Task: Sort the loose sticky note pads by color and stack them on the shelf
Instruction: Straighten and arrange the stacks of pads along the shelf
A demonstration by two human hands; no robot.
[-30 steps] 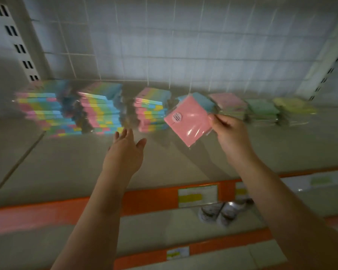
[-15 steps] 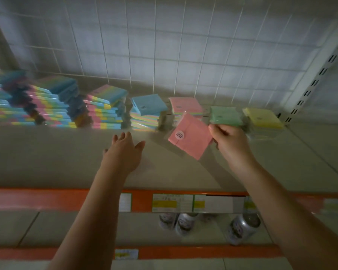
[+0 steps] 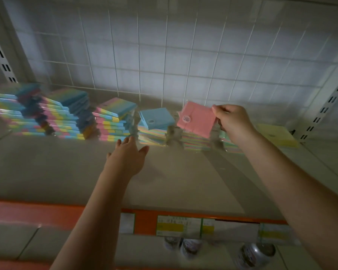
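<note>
Right hand (image 3: pixel 232 123) pinching a square pink plastic-wrapped sticky note pad (image 3: pixel 196 119) above the pastel stack (image 3: pixel 195 142) at one o'clock, left hand (image 3: pixel 127 158) relaxed with fingers spread over the grey shelf (image 3: pixel 57 168), blue-topped stack (image 3: pixel 154 129) at twelve.

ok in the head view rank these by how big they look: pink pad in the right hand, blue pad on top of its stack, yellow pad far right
1. pink pad, though it is held up nearer the camera
2-3. blue pad and yellow pad look alike; the yellow one is blurred and partly hidden by the right hand, so unranked
</note>
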